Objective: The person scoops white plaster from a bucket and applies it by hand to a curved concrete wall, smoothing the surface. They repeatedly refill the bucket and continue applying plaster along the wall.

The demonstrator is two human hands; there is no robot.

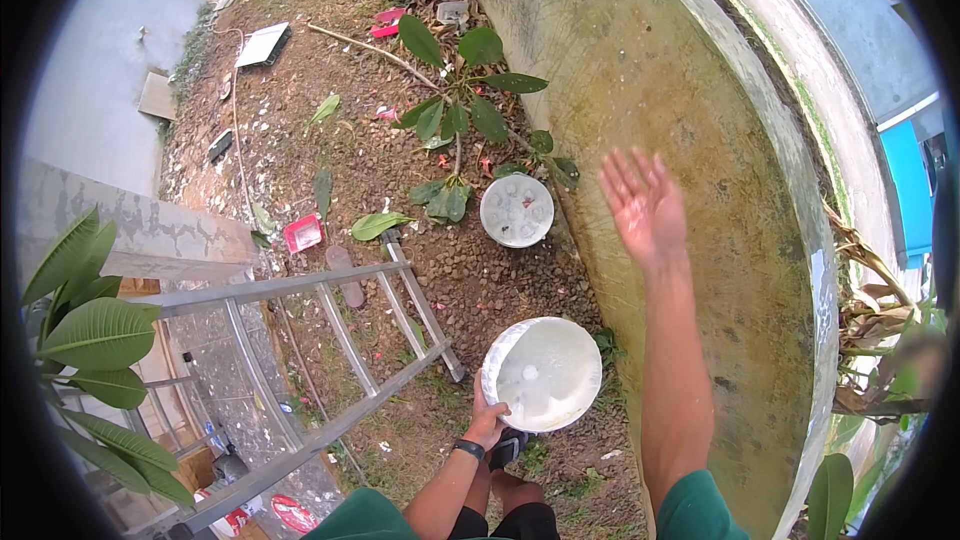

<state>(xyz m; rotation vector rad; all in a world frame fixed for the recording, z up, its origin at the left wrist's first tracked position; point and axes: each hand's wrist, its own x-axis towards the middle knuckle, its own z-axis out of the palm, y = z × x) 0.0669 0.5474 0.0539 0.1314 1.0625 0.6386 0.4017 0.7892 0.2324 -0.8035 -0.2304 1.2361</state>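
Roughly, by size:
Tank: one big round concrete tank (700, 120), stained green; its wall curves right beside the right hand, which is raised against it, contact not clear.
Ladder: one aluminium ladder (330, 340) slanting to the left of the left hand, its foot on the ground just beside the held bucket.
Plants: two leafy ones, a broad-leaved shrub (90, 340) far left of the left hand and a small sapling (460, 100) up ahead of both hands.
Buckets: two white ones. One white bucket (545, 372) hangs at the left hand, between the two forearms; a second bucket (517, 210) stands on the dirt farther ahead, left of the right hand, near the tank's foot.
Right hand (645, 205): open flat, fingers spread wide, holding nothing.
Left hand (487, 423): closed around the rim of the nearer bucket, a dark band on the wrist.
Red tray: one small red tray (303, 233) on the ground, well left of both hands.
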